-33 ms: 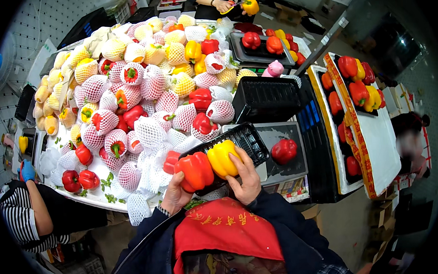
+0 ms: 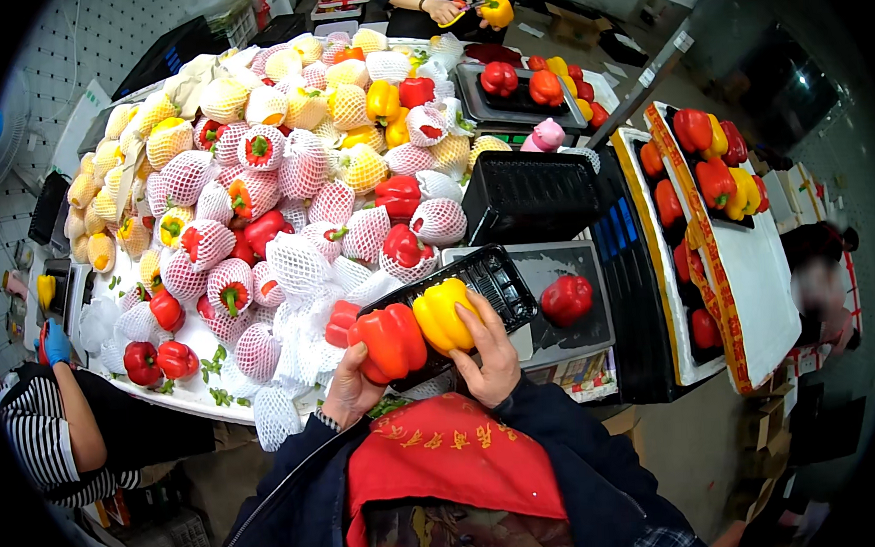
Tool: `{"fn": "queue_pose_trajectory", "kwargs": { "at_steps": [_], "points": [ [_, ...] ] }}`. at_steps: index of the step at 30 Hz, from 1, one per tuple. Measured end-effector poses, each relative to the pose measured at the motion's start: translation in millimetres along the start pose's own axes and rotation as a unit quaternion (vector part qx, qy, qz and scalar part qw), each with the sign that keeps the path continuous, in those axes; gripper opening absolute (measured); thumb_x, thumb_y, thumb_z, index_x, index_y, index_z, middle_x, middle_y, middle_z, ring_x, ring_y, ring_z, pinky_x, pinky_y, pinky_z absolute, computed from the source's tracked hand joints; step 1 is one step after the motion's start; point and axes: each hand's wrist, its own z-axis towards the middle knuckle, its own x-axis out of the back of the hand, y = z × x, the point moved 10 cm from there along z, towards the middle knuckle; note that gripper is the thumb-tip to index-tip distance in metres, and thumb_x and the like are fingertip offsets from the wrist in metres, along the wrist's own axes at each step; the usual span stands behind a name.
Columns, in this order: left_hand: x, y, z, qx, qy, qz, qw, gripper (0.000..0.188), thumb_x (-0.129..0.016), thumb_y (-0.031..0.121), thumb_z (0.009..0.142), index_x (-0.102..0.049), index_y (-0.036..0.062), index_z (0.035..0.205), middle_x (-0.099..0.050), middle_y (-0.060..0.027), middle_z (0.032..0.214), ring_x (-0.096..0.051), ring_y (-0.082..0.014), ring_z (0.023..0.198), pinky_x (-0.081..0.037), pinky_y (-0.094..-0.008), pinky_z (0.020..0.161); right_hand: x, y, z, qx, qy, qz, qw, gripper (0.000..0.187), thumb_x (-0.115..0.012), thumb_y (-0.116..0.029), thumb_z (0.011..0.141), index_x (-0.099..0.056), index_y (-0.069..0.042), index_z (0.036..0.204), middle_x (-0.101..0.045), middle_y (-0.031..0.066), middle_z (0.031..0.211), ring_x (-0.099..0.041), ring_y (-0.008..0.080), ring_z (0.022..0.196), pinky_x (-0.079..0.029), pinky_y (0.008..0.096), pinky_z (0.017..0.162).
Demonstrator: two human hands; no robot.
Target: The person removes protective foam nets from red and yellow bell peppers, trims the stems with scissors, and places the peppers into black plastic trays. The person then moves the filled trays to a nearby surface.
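My left hand (image 2: 348, 389) is closed around the near end of an orange-red bell pepper (image 2: 389, 339). My right hand (image 2: 490, 359) grips a yellow bell pepper (image 2: 442, 315), fingers over its top and thumb below. Both peppers lie side by side in a black plastic tray (image 2: 506, 277), tilted in front of me. Another red pepper (image 2: 340, 323) shows at the tray's left end, partly hidden. Bare ribbed tray is visible right of the yellow pepper. A single red pepper (image 2: 566, 300) rests on a grey flat surface (image 2: 587, 340) to the right.
Peppers in foam nets (image 2: 306, 166) are heaped across the white table's left and middle. Stacked black trays (image 2: 531, 193) stand ahead; white foam boxes (image 2: 759, 294) with filled trays stand right. Across the table, a person's hands (image 2: 444, 10) hold scissors and a yellow pepper; another person's gloved hand (image 2: 56, 342) is left.
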Motion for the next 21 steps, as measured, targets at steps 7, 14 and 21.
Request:
{"fn": "queue_pose_trajectory", "kwargs": {
  "at_steps": [7,14,21],
  "points": [
    [43,-5,10,-0.005,0.002,-0.057,0.998,0.069,-0.08,0.036,0.081,-0.052,0.0102,0.139,-0.061,-0.0083,0.135,-0.058,-0.0271,0.125,-0.042,-0.0476,0.111,76,20,11,0.007,0.06,-0.204,0.977,0.057,-0.074,-0.012,0.08,-0.057,-0.003,0.133,-0.052,0.0238,0.139,-0.046,0.0458,0.131,-0.038,0.0517,0.11],
    [56,-10,18,0.011,0.014,-0.034,0.999,0.073,-0.08,0.041,0.08,-0.052,0.0107,0.14,-0.062,-0.0069,0.136,-0.059,-0.0262,0.125,-0.042,-0.0473,0.111,130,146,-23,-0.284,-0.063,-0.305,0.907,0.059,-0.077,-0.033,0.081,-0.054,-0.014,0.132,-0.052,0.0228,0.13,-0.061,0.0448,0.107,-0.053,0.0476,0.09],
    [52,-10,14,0.019,0.005,-0.027,0.999,0.068,-0.078,0.037,0.082,-0.052,0.011,0.139,-0.062,-0.007,0.135,-0.059,-0.0259,0.125,-0.042,-0.047,0.112,152,125,-71,-0.318,0.01,-0.236,0.918,0.067,-0.079,-0.014,0.071,-0.055,-0.01,0.134,-0.057,0.0199,0.127,-0.058,0.0395,0.116,-0.049,0.043,0.099]
  ]
}}
